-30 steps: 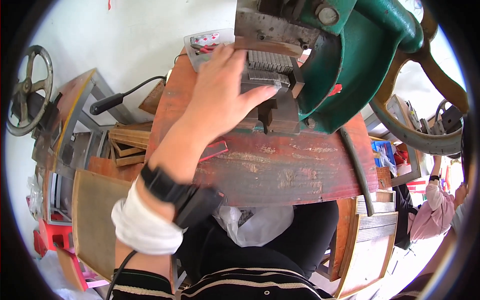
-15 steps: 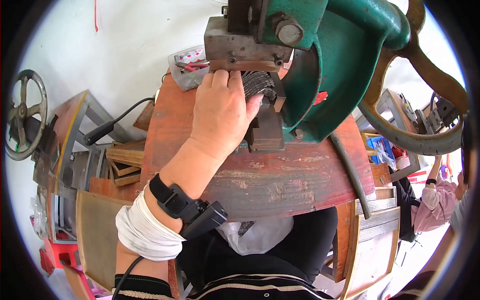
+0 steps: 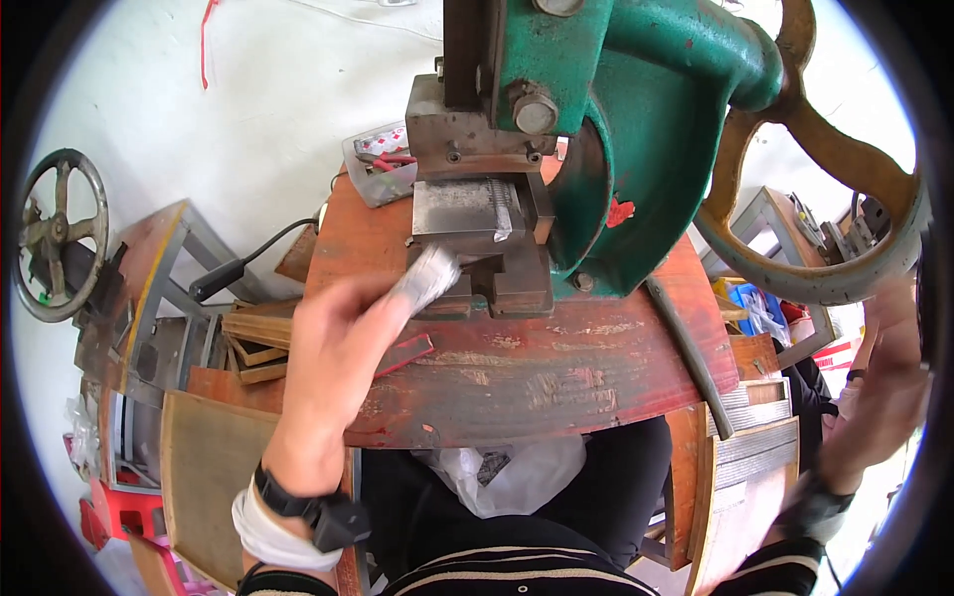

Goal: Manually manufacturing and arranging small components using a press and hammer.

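Observation:
A blurred, silvery ridged metal piece (image 3: 429, 278) is pinched between the thumb and fingers of my left hand (image 3: 338, 343). This hand is over the left part of the bench, just short of the steel die block (image 3: 505, 283) of a green hand press (image 3: 656, 129). Under the press head (image 3: 477, 139), a narrow ridged metal strip (image 3: 500, 209) lies on the flat steel plate (image 3: 447, 209). At the far right my right hand (image 3: 884, 368) is smeared by motion beside the lower rim of the press's big handwheel (image 3: 795, 273); its fingers are not clear.
A dark metal bar (image 3: 691, 358) lies across the right side of the red worn bench (image 3: 556, 387). Behind the press stands a clear bin (image 3: 383, 184) with red-handled pliers. A white plastic bag (image 3: 522, 482) rests on my lap. Wooden trays (image 3: 214, 467) flank the bench.
My left hand has drawn back from under the press head toward me, with the metal piece in it. The dark curved strips there no longer show. My right hand has come into view.

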Demonstrator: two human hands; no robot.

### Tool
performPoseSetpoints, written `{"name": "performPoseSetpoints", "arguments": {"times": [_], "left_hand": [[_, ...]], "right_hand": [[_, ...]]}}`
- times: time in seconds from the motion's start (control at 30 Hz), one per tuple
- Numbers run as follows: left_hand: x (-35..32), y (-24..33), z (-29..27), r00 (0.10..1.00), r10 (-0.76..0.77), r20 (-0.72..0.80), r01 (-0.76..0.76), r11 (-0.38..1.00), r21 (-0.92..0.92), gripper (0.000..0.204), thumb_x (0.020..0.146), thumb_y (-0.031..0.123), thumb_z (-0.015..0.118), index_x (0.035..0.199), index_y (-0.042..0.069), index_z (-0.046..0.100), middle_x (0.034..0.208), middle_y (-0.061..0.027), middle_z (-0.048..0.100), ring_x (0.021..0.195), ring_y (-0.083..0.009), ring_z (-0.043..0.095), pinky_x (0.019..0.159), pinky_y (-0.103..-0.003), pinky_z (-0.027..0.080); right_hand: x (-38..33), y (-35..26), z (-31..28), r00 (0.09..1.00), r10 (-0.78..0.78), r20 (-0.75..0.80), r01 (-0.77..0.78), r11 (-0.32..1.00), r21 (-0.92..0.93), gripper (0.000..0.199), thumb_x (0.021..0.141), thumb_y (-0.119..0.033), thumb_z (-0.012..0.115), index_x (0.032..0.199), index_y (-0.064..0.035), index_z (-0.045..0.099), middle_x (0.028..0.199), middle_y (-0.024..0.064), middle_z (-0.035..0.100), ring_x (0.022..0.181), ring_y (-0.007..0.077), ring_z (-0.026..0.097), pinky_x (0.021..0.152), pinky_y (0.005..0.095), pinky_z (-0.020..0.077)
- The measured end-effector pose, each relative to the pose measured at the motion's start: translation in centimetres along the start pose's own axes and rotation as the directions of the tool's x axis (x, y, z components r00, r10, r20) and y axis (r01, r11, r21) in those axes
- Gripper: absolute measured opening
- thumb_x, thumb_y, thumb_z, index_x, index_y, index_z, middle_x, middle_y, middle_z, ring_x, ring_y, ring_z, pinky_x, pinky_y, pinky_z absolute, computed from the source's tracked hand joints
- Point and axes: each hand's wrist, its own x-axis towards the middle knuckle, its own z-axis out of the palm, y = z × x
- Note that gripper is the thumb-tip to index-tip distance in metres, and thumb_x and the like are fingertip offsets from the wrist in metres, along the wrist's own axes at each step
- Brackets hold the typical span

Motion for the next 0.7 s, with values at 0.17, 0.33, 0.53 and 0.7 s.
{"name": "performPoseSetpoints", "arguments": {"times": [0.17,0.33,0.53,0.7], "left_hand": [[-5.4,-4.7,0.2,0.994,-0.057,0.092,0.064,0.996,-0.070,0.037,0.081,0.021,0.076,0.105,-0.004,0.064,0.092,-0.0061,0.066,0.084,-0.0110,0.061,0.071,-0.026,0.049],[-3.8,-9.1,3.5,0.815,0.425,0.394,-0.579,0.593,0.559,0.050,0.063,0.015,0.082,0.106,0.000,0.062,0.099,-0.0148,0.059,0.090,-0.0344,0.055,0.081,-0.042,0.047],[-4.1,-9.2,3.1,0.841,0.383,0.383,-0.533,0.705,0.467,0.052,0.063,0.015,0.083,0.109,0.001,0.063,0.102,-0.0135,0.059,0.093,-0.0331,0.056,0.083,-0.041,0.047],[-4.2,-8.7,3.9,0.841,0.369,0.395,-0.536,0.660,0.527,0.055,0.065,0.021,0.082,0.112,0.001,0.061,0.105,-0.0127,0.058,0.099,-0.0324,0.053,0.087,-0.043,0.043]], "right_hand": [[-7.3,0.1,12.8,0.764,-0.238,0.599,-0.103,0.872,0.478,0.051,0.067,-0.022,0.084,0.109,-0.0028,0.063,0.104,0.0155,0.064,0.093,0.0329,0.062,0.077,0.0409,0.0515],[-7.5,-4.4,20.2,0.698,-0.427,0.575,-0.098,0.738,0.668,0.070,0.066,-0.016,0.082,0.128,-0.0028,0.053,0.124,0.0186,0.056,0.116,0.0386,0.053,0.099,0.0465,0.0431],[-7.8,-3.3,22.7,0.573,-0.467,0.674,-0.116,0.768,0.630,0.071,0.066,-0.008,0.077,0.132,-0.0057,0.050,0.122,0.0177,0.058,0.118,0.0355,0.052,0.102,0.0465,0.0406],[-9.4,-2.3,22.2,0.639,-0.355,0.683,-0.184,0.791,0.583,0.068,0.067,-0.011,0.078,0.129,-0.0039,0.052,0.120,0.0178,0.060,0.118,0.0370,0.051,0.100,0.0451,0.0414]]}}
